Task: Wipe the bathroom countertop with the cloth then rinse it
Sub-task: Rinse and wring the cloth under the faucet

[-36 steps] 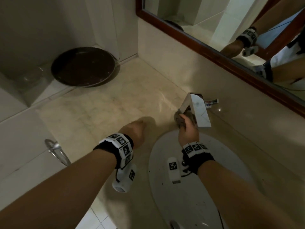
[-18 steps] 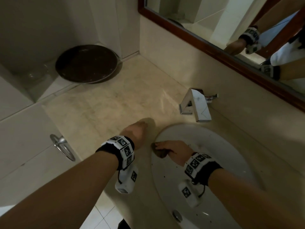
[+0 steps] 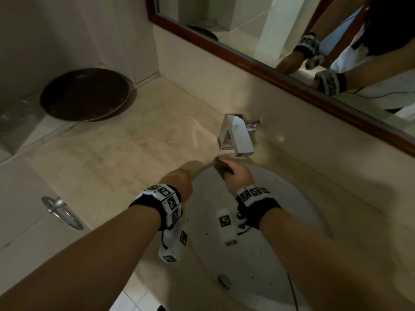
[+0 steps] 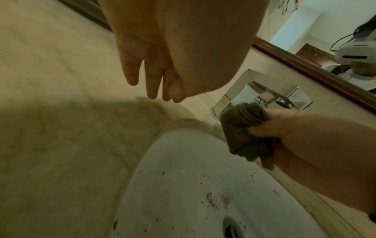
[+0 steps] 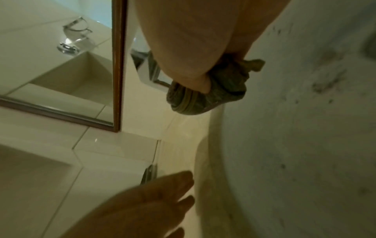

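Note:
My right hand (image 3: 237, 176) grips a bunched grey-brown cloth (image 3: 221, 167) at the far rim of the white sink (image 3: 280, 254), just below the chrome faucet (image 3: 235, 135). In the left wrist view the cloth (image 4: 244, 128) bulges out of that fist in front of the faucet (image 4: 264, 91). In the right wrist view the cloth (image 5: 203, 96) is wadded under the palm. My left hand (image 3: 179, 181) hovers over the beige countertop (image 3: 112, 158) at the sink's left rim; its fingers (image 4: 151, 83) hang loose and hold nothing.
A dark round pan (image 3: 85, 95) sits at the counter's far left corner. A wood-framed mirror (image 3: 247, 61) runs along the back wall. Dark specks dot the sink around the drain (image 3: 224, 281). A chrome towel ring (image 3: 60, 212) hangs on the tiled front at left.
My right hand has carried the cloth from the faucet down to the sink's left inner rim, then back up to the far rim under the faucet. The left hand stays put.

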A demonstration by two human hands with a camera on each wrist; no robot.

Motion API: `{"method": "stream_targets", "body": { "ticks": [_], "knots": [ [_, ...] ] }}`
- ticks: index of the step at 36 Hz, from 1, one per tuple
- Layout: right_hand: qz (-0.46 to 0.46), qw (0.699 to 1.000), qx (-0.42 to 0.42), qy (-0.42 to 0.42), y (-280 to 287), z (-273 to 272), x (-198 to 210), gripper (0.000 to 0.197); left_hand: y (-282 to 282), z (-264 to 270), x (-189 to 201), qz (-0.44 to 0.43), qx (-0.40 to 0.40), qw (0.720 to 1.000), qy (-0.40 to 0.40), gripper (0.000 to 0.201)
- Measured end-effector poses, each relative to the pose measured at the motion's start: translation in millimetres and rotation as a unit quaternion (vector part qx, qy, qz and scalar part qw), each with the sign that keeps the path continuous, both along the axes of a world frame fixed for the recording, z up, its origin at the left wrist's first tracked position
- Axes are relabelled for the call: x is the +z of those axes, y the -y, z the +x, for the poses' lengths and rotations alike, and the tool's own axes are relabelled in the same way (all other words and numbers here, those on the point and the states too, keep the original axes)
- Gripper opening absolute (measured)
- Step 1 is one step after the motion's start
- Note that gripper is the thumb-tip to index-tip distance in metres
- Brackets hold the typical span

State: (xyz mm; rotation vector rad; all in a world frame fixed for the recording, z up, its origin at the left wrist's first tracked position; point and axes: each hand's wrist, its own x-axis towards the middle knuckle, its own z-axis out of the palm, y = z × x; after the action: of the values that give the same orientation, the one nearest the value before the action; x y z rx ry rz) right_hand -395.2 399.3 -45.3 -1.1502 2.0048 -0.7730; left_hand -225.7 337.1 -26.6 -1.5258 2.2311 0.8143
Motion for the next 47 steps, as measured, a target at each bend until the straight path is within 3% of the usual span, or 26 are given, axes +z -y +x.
{"method": "stream_targets", "body": {
  "ticks": [5,8,12,16,18,20,23,27,30,33,36,40,47],
  "knots": [
    [-0.019,0.997,0.073,-0.034,14,47,-14,0.033,-3,6,0,-0.013,-0.002,0.999,-0.049,0.049],
    [-0.005,0.996,0.087,0.016,10,53,-3,0.028,-4,9,5,-0.022,-0.006,0.995,-0.096,0.056],
    [-0.001,0.994,0.104,0.045,0,35,11,0.019,-4,5,18,0.001,-0.032,0.991,-0.133,0.043],
    [0.038,0.994,0.059,0.080,-10,3,24,0.034,-2,-10,24,0.036,-0.022,0.986,-0.161,0.039],
    [0.043,0.993,0.056,0.090,-14,-12,33,0.033,-2,-21,25,0.045,-0.021,0.982,-0.182,0.027],
    [0.043,0.995,0.067,0.063,-15,-27,40,0.031,-1,-32,24,0.058,-0.010,0.977,-0.203,0.014],
    [0.068,0.993,0.086,0.045,-13,-49,46,0.028,1,-48,23,0.090,0.002,0.972,-0.217,0.009],
    [0.148,0.985,0.073,-0.058,-5,-85,55,0.022,6,-64,14,0.130,0.008,0.969,-0.210,0.012],
    [0.119,0.983,0.000,-0.139,8,-111,65,0.025,9,-74,7,0.140,-0.006,0.974,-0.180,0.022],
    [0.087,0.986,-0.054,-0.135,28,-121,72,0.033,13,-82,3,0.137,-0.021,0.975,-0.174,0.029],
    [0.057,0.992,-0.070,-0.093,50,-120,77,0.042,17,-90,0,0.135,-0.025,0.975,-0.177,0.022],
    [0.055,0.992,-0.042,-0.104,72,-117,80,0.040,24,-98,-1,0.117,-0.032,0.974,-0.190,0.015],
    [0.091,0.971,0.018,-0.219,89,-115,69,0.033,29,-107,-9,0.125,-0.061,0.969,-0.205,0.035]
  ]
}}
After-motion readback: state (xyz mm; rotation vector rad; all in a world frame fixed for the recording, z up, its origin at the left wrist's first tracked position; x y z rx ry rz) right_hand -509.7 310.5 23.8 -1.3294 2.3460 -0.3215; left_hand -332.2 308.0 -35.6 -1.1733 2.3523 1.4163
